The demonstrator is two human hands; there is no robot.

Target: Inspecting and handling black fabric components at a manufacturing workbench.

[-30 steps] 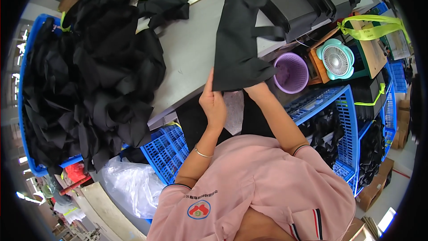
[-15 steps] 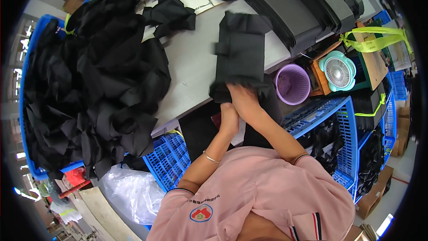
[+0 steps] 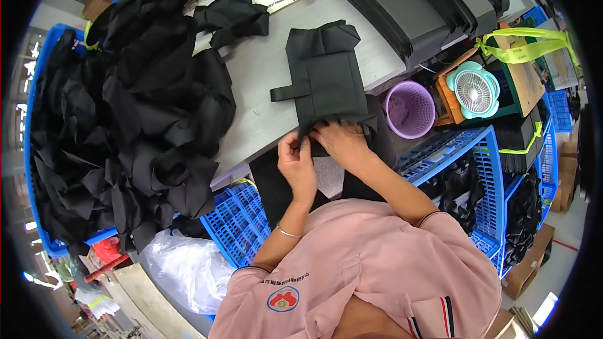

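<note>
A black fabric piece (image 3: pixel 330 85) lies over the near edge of the light table (image 3: pixel 254 103). It looks like a flat sewn pouch or bag, with folded flaps at its far end and a short strap (image 3: pixel 282 93) sticking out to the left. My left hand (image 3: pixel 297 162) is closed at the near left corner, thumb and fingers pinching the edge. My right hand (image 3: pixel 342 143) holds the near edge just beside it, fingers bent over the cloth. The fingertips of the right hand are partly hidden in the fabric folds.
A large heap of black fabric pieces (image 3: pixel 141 107) fills a blue crate at the left. Stacked flat black pieces (image 3: pixel 399 3) stand at the far right of the table. Nearby are a purple basket (image 3: pixel 409 110), a small teal fan (image 3: pixel 474 90) and blue crates (image 3: pixel 490 185).
The fabric piece has shifted slightly left and now lies flatter, its strap stretched out. My hands have moved a little apart, the left one to the left, along the near edge.
</note>
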